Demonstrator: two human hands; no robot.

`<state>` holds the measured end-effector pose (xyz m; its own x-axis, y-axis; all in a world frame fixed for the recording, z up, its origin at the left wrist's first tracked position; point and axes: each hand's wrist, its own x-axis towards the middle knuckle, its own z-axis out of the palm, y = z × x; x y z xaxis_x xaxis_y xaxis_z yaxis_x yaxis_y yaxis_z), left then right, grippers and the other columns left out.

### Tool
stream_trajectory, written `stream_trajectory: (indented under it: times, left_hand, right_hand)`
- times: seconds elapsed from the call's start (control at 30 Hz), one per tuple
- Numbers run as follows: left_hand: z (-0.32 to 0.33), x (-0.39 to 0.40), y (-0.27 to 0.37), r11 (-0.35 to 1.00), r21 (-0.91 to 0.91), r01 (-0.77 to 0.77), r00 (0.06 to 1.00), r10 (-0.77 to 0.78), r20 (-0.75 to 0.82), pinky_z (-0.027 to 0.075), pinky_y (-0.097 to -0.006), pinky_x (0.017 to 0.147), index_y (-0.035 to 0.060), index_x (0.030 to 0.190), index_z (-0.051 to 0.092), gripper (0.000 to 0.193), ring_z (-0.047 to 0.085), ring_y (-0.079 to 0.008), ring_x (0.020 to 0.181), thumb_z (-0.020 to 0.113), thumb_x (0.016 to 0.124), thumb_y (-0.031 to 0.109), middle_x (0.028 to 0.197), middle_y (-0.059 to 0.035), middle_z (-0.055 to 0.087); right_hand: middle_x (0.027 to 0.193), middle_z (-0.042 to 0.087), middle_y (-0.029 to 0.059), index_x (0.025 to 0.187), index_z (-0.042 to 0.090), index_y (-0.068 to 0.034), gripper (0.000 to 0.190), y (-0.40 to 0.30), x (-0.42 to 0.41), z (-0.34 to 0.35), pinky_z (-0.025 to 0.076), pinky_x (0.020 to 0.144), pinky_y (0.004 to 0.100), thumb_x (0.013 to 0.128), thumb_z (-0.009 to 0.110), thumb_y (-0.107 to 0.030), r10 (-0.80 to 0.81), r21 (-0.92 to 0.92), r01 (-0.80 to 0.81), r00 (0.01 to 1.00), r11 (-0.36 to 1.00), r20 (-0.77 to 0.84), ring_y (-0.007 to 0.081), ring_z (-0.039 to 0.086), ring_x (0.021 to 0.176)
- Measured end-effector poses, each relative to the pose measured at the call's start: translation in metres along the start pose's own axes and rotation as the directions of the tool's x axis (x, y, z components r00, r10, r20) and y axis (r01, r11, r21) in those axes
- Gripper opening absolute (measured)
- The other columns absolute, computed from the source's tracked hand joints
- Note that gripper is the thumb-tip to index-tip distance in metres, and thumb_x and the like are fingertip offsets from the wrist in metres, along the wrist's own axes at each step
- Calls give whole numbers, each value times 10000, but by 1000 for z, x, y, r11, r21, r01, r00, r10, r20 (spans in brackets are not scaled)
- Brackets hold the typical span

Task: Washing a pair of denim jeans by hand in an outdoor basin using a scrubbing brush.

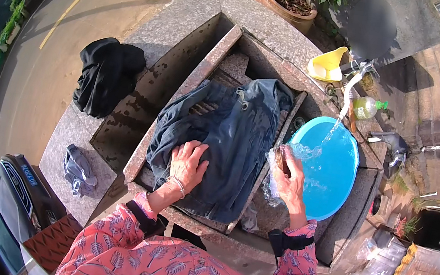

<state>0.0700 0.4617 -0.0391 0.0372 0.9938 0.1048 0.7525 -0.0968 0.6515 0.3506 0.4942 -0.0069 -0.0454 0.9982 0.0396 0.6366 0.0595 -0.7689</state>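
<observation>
Dark blue trousers (240, 140) lie spread over a ribbed stone washing slab (216, 71) in front of me. My left hand (187, 166) rests palm down on their near left part, fingers somewhat apart. In my right hand (290, 181) is a brown block (282, 161), perhaps soap, with crumpled clear plastic (268, 186) around it. That hand hovers at the left rim of a blue plastic basin (344, 197). Water runs into the basin from a white spout (349, 92).
Black cloth (106, 75) and a small grey-blue cloth (79, 170) lie on the left stone ledge. A deep stone trough (136, 104) separates them from the slab. Beyond the basin are a yellow scoop (326, 64), a green-capped bottle (365, 108) and a potted plant (286, 9).
</observation>
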Motion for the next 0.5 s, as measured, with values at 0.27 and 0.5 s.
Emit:
stream_trajectory:
  times: [0.27, 0.5]
  left_hand:
    - [-9, -28, 13, 927, -376, -16, 1000, 9, -20, 499, -397, 688, -6, 1125, 496, 402, 581, -343, 809, 615, 744, 41, 902, -171, 551]
    - [20, -23, 9, 986, -141, -88, 985, 107, 132, 523, -397, 606, 36, 1174, 532, 443, 595, -309, 748, 596, 746, 129, 881, -136, 495]
  right_hand:
    - [1042, 500, 195, 1249, 569, -175, 553, -98, -19, 98, 460, 770, 423, 723, 735, -199, -443, -95, 444, 896, 891, 35, 350, 506, 899]
    - [954, 495, 166, 1282, 523, -227, 533, 5, 137, 128, 425, 755, 437, 777, 677, -292, -258, -630, 167, 965, 758, -55, 347, 491, 896]
